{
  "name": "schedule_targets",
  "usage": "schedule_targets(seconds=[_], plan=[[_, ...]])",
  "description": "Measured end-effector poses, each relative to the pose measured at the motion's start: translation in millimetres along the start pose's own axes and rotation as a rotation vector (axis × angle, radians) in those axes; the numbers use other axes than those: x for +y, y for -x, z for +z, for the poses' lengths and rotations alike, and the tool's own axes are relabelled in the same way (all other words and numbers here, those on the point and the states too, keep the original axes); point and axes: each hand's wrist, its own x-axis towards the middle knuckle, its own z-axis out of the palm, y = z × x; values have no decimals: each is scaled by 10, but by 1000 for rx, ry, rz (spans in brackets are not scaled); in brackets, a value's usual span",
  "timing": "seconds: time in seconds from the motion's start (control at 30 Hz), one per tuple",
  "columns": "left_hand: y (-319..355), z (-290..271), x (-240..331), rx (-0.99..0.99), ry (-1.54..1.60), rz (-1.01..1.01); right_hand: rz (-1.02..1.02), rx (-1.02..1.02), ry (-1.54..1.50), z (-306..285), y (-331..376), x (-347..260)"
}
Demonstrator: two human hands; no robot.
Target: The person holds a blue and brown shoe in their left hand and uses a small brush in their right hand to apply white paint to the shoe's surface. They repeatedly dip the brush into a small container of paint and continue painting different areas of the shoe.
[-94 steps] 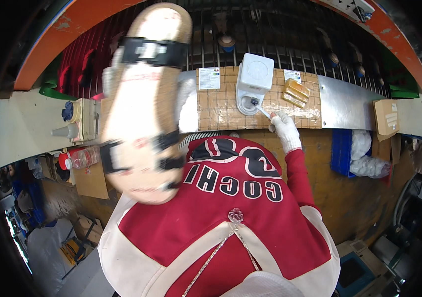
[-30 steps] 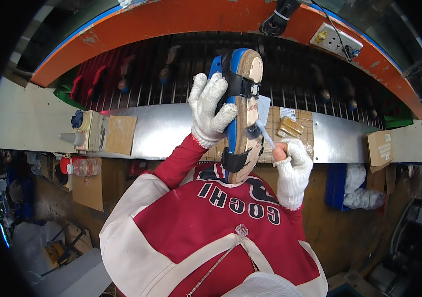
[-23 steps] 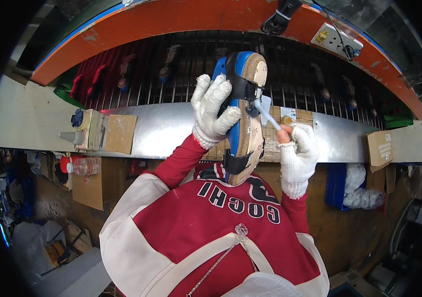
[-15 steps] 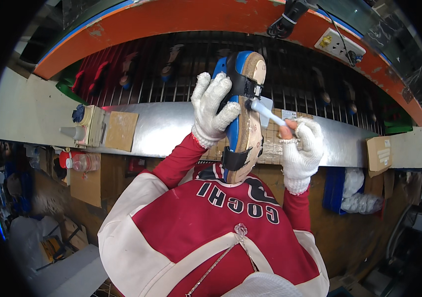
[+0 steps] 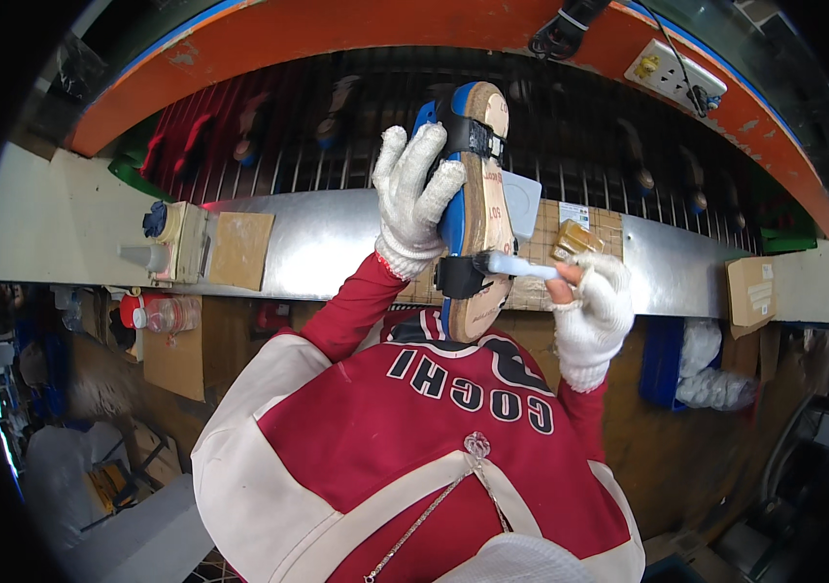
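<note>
Brush (image 5: 521, 265) farther down sandal (image 5: 494, 199), worktop (image 5: 322, 233) beyond

Left tabletop (image 5: 322, 238): open metal between brown board (image 5: 240, 251) and left hand (image 5: 409, 199).
Right tabletop: open metal between amber block (image 5: 577, 239) and cardboard box (image 5: 750, 293).
Before right hand (image 5: 594, 313): brush (image 5: 526, 265) and sandal (image 5: 493, 199) block passage leftward.

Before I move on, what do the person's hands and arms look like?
The left hand and right hand wear white knitted gloves with snug cuffs. The right glove leaves some fingertips bare. The forearm sleeves are deep red, with white panels higher up.
</note>
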Motion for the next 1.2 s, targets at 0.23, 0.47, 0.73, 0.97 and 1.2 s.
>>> schedule_targets(seconds=[0.23, 0.47, 0.73, 0.97, 1.2], plan=[[3, 1, -102, -56, -9, -42, 515, -113, -233, 246, -1, 8], [124, -71, -115, -160, -166, -131, 636, -167, -461, 164, 219, -213], [140, -81, -76, -224, -218, -177, 498, -100, -238, 328, 14, -85], [120, -17, -110, -206, -240, -195, 368, -111, -153, 250, -43, -35], [133, -38, -79, -291, -229, -318, 579, -175, -326, 137, 141, -61]])
